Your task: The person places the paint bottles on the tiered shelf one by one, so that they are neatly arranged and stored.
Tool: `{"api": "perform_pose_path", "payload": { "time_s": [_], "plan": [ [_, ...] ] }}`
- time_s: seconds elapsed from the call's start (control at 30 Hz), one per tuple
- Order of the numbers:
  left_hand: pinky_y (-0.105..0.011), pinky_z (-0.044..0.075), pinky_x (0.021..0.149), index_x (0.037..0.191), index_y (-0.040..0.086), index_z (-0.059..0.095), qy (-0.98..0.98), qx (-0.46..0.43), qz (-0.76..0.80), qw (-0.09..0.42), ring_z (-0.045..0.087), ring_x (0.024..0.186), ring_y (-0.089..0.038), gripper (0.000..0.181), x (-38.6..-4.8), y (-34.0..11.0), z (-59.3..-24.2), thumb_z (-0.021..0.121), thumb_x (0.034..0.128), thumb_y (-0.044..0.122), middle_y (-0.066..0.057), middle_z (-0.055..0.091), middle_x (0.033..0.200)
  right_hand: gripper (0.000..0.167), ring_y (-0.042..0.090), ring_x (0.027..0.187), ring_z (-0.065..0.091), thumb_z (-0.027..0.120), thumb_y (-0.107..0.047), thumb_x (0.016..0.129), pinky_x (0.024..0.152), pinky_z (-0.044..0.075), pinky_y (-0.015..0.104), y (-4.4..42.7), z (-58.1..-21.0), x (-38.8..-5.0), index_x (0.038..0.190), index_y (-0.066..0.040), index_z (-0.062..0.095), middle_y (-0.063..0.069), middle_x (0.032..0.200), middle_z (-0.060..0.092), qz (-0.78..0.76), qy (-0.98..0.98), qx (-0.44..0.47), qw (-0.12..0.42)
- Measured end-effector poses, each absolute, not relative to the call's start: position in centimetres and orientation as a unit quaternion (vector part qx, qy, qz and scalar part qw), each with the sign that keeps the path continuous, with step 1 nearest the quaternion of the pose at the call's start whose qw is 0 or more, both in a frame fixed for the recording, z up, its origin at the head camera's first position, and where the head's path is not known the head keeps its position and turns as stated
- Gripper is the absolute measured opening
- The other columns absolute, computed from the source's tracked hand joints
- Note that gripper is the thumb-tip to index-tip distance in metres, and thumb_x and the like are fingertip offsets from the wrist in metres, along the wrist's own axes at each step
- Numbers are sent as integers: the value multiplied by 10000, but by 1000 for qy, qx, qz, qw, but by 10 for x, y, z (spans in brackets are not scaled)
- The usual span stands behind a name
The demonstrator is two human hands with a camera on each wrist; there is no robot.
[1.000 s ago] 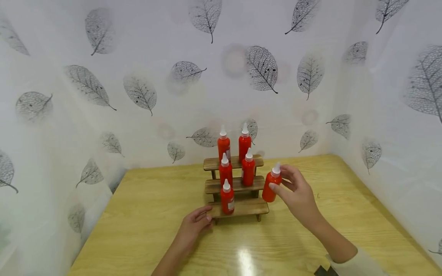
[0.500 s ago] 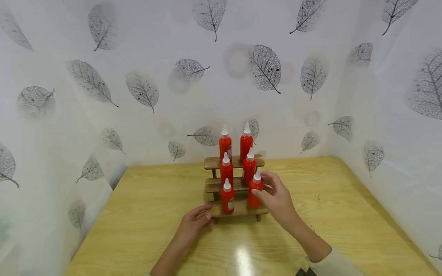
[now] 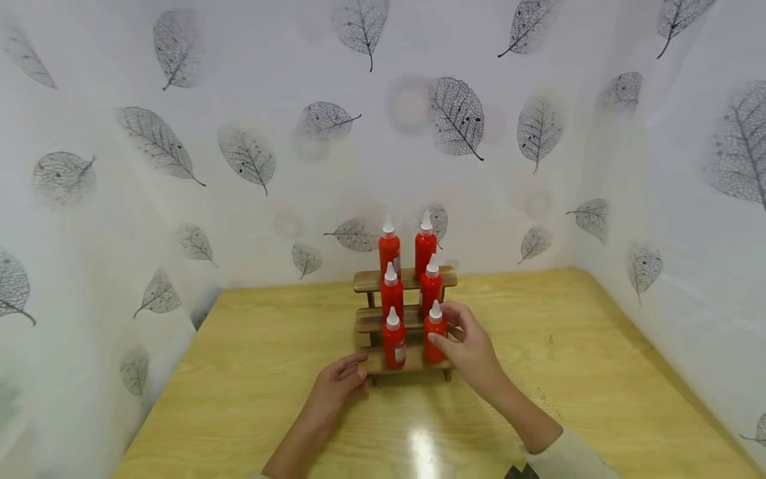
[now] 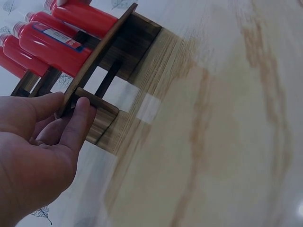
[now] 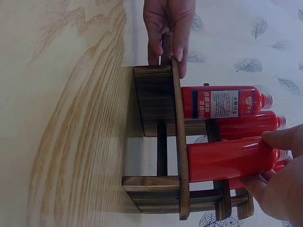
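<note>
A three-step wooden stand [image 3: 413, 362] carries red bottles with white nozzle tips, in two columns. My right hand [image 3: 474, 346] pinches the front right bottle [image 3: 433, 342] near its top; in the right wrist view this bottle [image 5: 227, 160] stands with its base on the lowest step. Beside it on the same step is the front left bottle [image 3: 393, 342], whose label shows in the right wrist view. My left hand [image 3: 335, 386] holds the left end of the lowest step, thumb and fingers on the plank edge in the left wrist view [image 4: 52, 142].
Bottles also stand on the middle step [image 3: 362, 320] and the top step [image 3: 362, 282]. The stand rests on a light wood-grain table [image 3: 269, 346]. Behind and at both sides hangs a white sheet [image 3: 269, 66] printed with dark leaves.
My right hand has carried its bottle leftward from beside the stand onto the right part of the lowest step. The left hand has stayed at the stand's left end.
</note>
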State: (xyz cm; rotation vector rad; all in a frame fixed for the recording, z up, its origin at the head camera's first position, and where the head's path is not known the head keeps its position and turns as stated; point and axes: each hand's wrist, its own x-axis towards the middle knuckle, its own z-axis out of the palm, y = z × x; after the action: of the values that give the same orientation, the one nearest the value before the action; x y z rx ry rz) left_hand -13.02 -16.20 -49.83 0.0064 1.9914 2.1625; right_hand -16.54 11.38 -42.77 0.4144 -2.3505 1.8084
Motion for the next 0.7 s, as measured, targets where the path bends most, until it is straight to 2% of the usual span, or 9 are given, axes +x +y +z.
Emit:
{"api": "perform_pose_path", "payload": {
  "time_s": [0.5, 0.7],
  "plan": [
    [-351, 588, 984, 1439, -36, 496, 669, -8, 736, 101, 659, 1139, -243, 496, -129, -165, -497, 639, 1003, 151, -218, 608, 1351, 518, 323, 1209, 584, 762, -25, 883, 1081, 506, 531, 108, -430, -168, 1328, -90, 505, 124, 1303, 586, 605, -782, 138, 62],
    [-339, 589, 980, 1432, -46, 499, 668, -3, 737, 101, 667, 1112, -233, 482, -128, -163, -496, 632, 1003, 130, -208, 628, 1313, 529, 316, 1291, 542, 751, -165, 928, 1130, 447, 567, 114, -428, -164, 1381, -123, 483, 88, 1369, 559, 602, -783, 144, 55]
  ]
}}
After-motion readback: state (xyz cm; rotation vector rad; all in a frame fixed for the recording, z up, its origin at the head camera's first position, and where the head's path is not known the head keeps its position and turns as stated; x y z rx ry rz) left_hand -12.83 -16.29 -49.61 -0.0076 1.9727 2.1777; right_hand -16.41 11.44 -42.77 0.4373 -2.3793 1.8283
